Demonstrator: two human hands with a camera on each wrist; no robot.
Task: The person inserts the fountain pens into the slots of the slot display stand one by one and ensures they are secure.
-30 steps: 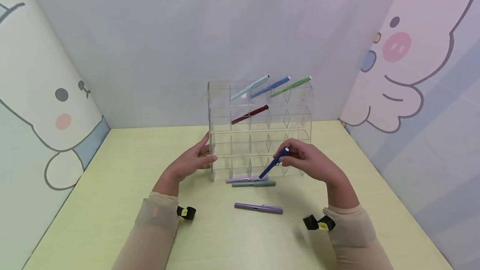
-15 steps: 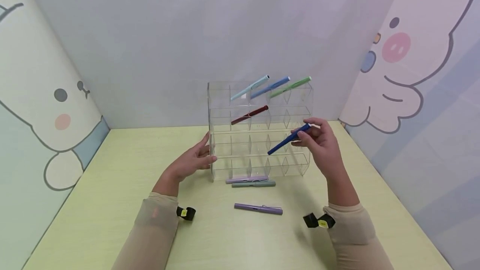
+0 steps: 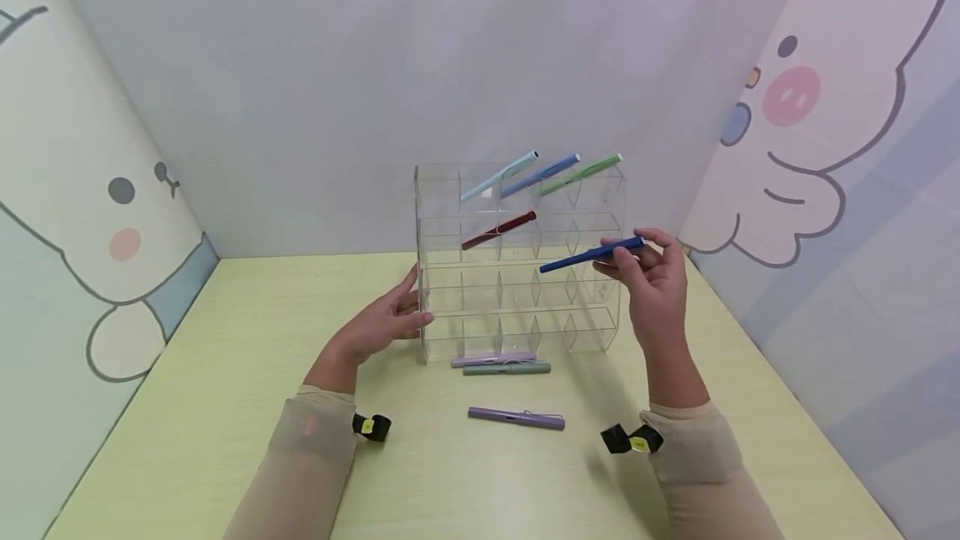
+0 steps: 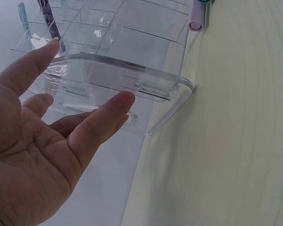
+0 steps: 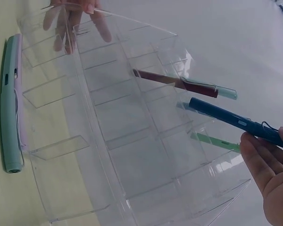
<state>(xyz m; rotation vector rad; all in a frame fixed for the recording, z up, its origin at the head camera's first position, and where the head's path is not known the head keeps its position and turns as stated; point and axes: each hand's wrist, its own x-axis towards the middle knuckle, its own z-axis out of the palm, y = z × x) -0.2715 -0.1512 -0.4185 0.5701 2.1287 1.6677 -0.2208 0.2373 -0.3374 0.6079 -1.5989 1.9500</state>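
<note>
My right hand (image 3: 654,277) pinches a capped dark blue pen (image 3: 585,257) near its clip end, in front of the right half of a clear acrylic pen rack (image 3: 517,300). The pen lies nearly level, its free end pointing left. The right wrist view shows the same pen (image 5: 221,113) between thumb and fingers, apart from the rack wall as far as I can tell. My left hand (image 3: 382,323) rests against the rack's left side. Its fingers are spread and fairly straight in the left wrist view, with fingertips (image 4: 120,101) at the side wall (image 4: 132,70).
Light blue (image 3: 501,175), blue (image 3: 542,174) and green (image 3: 582,174) pens lean in the rack's top row. A dark red pen (image 3: 499,230) sits one row below. Lilac (image 3: 491,359), grey-green (image 3: 507,368) and purple (image 3: 516,417) pens lie on the table before it.
My right hand has lifted the dark blue pen from low by the table up and to the right, and the pen has turned from steep to nearly level. The left hand stays put.
</note>
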